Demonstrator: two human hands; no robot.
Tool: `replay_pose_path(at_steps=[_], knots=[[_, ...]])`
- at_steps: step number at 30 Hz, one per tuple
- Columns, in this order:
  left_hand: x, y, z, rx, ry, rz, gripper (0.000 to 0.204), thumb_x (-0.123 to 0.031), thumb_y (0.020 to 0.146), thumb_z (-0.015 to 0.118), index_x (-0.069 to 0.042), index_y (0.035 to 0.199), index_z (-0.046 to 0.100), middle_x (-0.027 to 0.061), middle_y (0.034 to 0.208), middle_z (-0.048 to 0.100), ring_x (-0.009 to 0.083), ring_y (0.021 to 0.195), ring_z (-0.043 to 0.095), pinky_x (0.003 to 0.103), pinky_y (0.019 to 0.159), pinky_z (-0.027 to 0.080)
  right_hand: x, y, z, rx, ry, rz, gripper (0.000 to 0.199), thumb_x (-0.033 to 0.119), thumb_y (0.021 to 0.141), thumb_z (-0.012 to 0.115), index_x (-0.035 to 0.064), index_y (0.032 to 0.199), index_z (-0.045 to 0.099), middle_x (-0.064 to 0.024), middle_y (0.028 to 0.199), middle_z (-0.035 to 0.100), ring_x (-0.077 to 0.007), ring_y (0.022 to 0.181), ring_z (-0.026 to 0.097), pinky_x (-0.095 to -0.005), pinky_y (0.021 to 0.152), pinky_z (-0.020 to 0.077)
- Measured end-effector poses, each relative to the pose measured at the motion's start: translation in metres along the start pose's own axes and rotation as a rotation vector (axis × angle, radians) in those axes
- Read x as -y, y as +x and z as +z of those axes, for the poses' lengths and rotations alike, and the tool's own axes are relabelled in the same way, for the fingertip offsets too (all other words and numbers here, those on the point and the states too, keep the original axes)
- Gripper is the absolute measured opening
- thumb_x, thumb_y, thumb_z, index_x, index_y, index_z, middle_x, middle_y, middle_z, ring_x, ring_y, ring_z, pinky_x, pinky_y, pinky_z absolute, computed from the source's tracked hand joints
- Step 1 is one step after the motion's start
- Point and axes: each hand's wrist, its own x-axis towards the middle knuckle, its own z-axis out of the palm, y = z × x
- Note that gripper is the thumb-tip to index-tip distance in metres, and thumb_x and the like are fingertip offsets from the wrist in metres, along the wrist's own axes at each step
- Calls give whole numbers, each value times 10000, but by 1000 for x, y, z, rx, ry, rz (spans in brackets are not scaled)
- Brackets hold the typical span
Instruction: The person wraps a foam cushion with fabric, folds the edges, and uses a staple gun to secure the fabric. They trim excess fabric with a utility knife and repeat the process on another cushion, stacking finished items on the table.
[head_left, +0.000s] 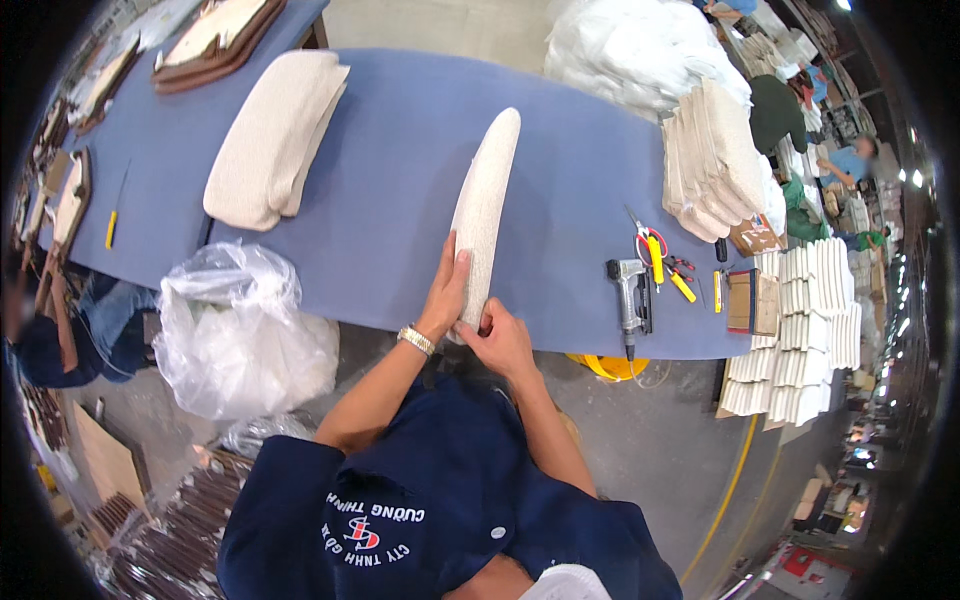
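One blue-covered table [590, 200] spans the view. Beyond its far edge lies one big mass of white, plastic-wrapped material [640, 50]; at its near edge, on the person's left, stands one clear plastic bag with whitish contents [240, 340]. On the right is one row of upright beige fabric cushions [708, 160], at least five, packed too tightly for an exact count. On the left lies one stack of flat beige fabric cushions [270, 145], at least two deep.

Between these is one long, narrow, pale beige fabric cushion [487, 210], seen along its edge: slightly curved, finely textured, rounded at the far tip. It points away from the person, over the table, its near end by the table's near edge.

Two hands are on it. The left hand [445, 295] holds its left side, fingers stretched along the fabric; the right hand [503, 338] pinches the near end between thumb and fingers.

To the right lie one grey metal air stapler [630, 300], one pair of red-handled scissors [641, 238] and two tools with yellow handles [656, 258]. One silver metal wristwatch [416, 340] circles the left wrist.
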Motion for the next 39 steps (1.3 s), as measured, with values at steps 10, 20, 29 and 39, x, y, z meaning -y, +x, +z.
replay_pose_path(at_steps=[10,20,29,39], knots=[[16,-91,-11,-154,496,113,1067,-277,831,815,-25,1638,164,296,1576,403,453,1406,475,463,1128,442,-97,0,34,399,256,-52,458,273,903,778,14,1225,579,-135,1081,717,-244,951,718,-370,822,566],[-8,-63,-24,-499,-65,-18,717,-205,865,820,39,1449,483,170,1347,657,242,1206,645,397,1057,501,-69,130,35,438,985,405,738,585,1009,590,24,1478,484,-163,1376,619,-305,1251,620,-436,1023,520],[-81,-53,-84,-388,-237,194,758,-173,895,802,24,1521,421,151,1355,643,224,1251,607,385,1081,480,26,180,40,256,1135,108,752,452,1025,622,-94,1499,416,-242,1436,568,-339,1224,630,-440,1003,536],[-187,6,-311,-948,-91,637,1009,-234,892,822,-15,1642,184,233,1517,465,264,1350,518,392,1142,419,326,245,113,195,1214,-415,726,297,984,727,-44,1523,380,-209,1454,538,-320,1300,559,-447,1041,508]])
